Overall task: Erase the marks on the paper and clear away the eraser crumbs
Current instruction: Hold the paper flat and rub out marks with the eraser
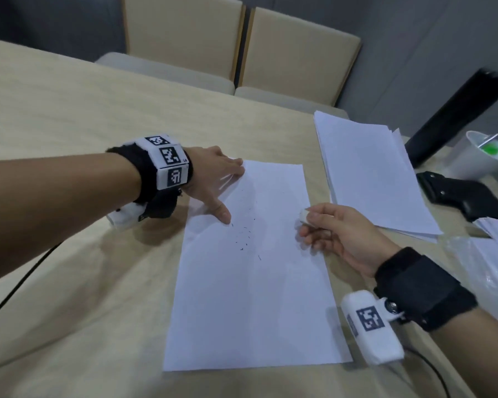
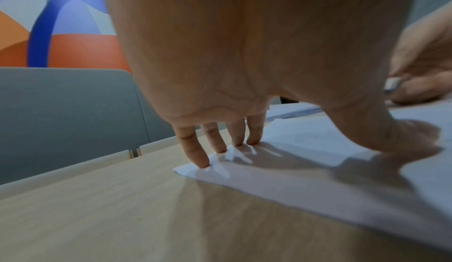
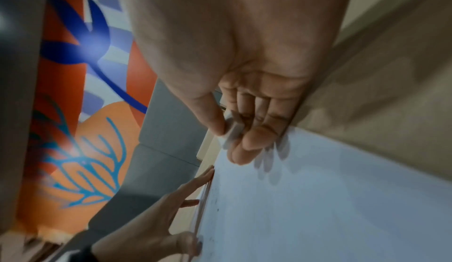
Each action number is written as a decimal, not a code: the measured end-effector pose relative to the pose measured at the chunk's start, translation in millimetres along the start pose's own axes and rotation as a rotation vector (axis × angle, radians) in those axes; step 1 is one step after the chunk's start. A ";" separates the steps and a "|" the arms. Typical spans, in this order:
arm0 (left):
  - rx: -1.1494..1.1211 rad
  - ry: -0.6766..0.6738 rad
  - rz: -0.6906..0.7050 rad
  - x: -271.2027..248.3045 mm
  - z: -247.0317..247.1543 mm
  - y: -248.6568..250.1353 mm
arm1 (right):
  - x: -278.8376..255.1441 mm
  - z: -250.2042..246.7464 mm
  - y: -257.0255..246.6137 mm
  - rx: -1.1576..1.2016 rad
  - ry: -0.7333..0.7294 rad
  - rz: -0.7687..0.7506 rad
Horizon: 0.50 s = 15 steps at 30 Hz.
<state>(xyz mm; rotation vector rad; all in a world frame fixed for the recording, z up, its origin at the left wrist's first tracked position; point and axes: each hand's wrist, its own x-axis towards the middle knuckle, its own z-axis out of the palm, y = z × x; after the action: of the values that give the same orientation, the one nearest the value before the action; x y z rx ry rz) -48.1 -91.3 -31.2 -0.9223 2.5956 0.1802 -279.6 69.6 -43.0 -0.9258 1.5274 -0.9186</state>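
My left hand (image 1: 210, 179) lies flat, fingers spread, pinning the paper's (image 1: 250, 305) far left corner to the tabletop (image 1: 69, 116); my right hand (image 1: 337, 234) pinches the eraser (image 1: 303, 216) at the right edge. Dark crumbs (image 1: 243, 235) lie mid-sheet — I'd sweep lightly outward, keeping the sheet pinned so it doesn't crease.

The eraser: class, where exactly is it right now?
In the head view the eraser is pinched in the right hand, at the right edge of the sheet of paper, beside the paper stack.
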 end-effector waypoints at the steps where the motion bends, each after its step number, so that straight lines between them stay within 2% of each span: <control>1: -0.015 0.010 0.004 -1.4 1.0 -0.1 | 0.0 -1.4 -2.3 -0.041 0.014 0.002; 4: -0.046 0.044 0.006 -3.2 5.5 2.2 | 17.1 -1.7 -20.8 -0.198 0.086 -0.060; 9: -0.052 0.091 0.009 -5.2 8.6 4.8 | 89.9 14.6 -61.4 -0.529 0.238 -0.225; 15: -0.001 0.102 0.017 -3.6 15.3 4.0 | 157.9 48.7 -80.2 -0.575 0.251 -0.240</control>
<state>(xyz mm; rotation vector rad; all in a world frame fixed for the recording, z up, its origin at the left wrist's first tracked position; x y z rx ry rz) -43.4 -82.3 -43.9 -0.9325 2.6982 0.1429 -243.8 -110.4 -37.4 -1.4716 1.9779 -0.7928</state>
